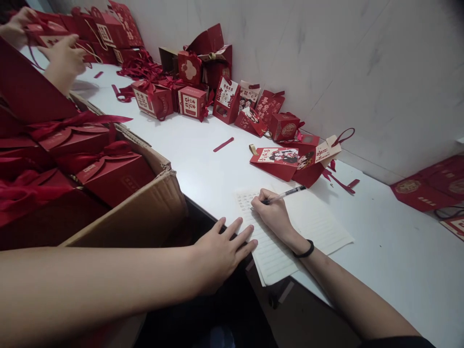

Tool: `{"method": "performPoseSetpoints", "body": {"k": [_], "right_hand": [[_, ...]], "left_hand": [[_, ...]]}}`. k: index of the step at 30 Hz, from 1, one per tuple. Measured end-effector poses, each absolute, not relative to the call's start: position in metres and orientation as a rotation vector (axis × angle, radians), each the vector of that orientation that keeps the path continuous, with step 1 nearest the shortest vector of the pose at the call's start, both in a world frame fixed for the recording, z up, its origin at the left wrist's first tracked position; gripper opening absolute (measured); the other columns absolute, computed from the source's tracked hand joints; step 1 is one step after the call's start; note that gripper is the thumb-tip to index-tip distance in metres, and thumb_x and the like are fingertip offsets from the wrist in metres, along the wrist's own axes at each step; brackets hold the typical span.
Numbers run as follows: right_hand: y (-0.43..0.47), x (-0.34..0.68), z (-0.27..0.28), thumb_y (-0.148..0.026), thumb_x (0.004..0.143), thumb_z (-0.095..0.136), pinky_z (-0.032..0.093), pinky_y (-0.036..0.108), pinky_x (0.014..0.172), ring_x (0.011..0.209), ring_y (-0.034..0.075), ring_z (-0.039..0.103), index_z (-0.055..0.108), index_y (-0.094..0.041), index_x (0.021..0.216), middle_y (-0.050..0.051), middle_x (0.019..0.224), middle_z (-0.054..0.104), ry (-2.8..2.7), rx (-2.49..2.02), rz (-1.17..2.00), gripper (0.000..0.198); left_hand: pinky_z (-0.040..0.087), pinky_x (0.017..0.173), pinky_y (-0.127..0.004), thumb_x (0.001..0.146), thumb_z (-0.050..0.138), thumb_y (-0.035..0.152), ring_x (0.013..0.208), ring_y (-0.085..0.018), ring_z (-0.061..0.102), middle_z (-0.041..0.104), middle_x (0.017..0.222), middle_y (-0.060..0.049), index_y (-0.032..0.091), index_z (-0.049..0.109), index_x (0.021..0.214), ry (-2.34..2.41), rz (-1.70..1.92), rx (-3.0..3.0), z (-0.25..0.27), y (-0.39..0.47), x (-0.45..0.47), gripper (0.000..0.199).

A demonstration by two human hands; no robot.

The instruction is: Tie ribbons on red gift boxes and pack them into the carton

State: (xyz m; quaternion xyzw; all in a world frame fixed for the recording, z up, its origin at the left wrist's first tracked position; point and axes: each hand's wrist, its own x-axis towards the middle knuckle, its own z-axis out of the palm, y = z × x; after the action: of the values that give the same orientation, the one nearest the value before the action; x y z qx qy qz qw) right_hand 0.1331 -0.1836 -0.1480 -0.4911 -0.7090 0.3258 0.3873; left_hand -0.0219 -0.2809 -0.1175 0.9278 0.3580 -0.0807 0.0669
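While the left hand (224, 249) rests with fingers spread at the bench's (366, 270) near edge, holding nothing, the paper (319, 217) lies there with one corner overhanging; likely light, floppy, easily creased, so best pinned flat by a margin. Right hand (273, 215) is closed around a pen (290, 193), tip down at the paper: probably light, stiff, smooth-barrelled, best pinched low near the tip. Beyond, toward the bench's back edge, red boxes (277, 170); look like thin card, crushable, best lifted by the base.

A white table (203, 164) carried paper (319, 227) at four o'clock, red boxes (163, 102) at ten, a ribbon strip (224, 144) and gift bags (226, 99) at twelve.
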Motion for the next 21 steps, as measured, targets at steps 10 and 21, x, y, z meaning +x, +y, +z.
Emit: {"method": "performPoseSetpoints", "body": {"k": [10, 21], "right_hand": [[-0.1832, 0.1327, -0.1488, -0.024, 0.071, 0.048, 0.026, 0.023, 0.048, 0.049, 0.010, 0.028, 0.028, -0.020, 0.053, -0.007, 0.049, 0.027, -1.791, -1.270, 0.803, 0.027], [-0.1836, 0.1320, -0.1499, -0.021, 0.070, 0.047, 0.025, 0.021, 0.047, 0.048, 0.008, 0.026, 0.027, -0.019, 0.053, -0.007, 0.049, 0.026, -1.799, -1.226, 0.793, 0.026]], "left_hand": [[0.031, 0.101, -0.053, 0.059, 0.068, 0.025, 0.132, -0.036, 0.022, 0.023, 0.145, -0.014, 0.017, 0.029, 0.138, 1.086, -0.233, 2.792, -0.1161, -0.2809, -0.0227, 0.088], [0.028, 0.102, -0.055, 0.062, 0.067, 0.024, 0.133, -0.036, 0.017, 0.016, 0.147, -0.013, 0.016, 0.022, 0.140, 1.076, -0.362, 2.734, -0.1104, -0.2806, -0.0209, 0.090]]}}
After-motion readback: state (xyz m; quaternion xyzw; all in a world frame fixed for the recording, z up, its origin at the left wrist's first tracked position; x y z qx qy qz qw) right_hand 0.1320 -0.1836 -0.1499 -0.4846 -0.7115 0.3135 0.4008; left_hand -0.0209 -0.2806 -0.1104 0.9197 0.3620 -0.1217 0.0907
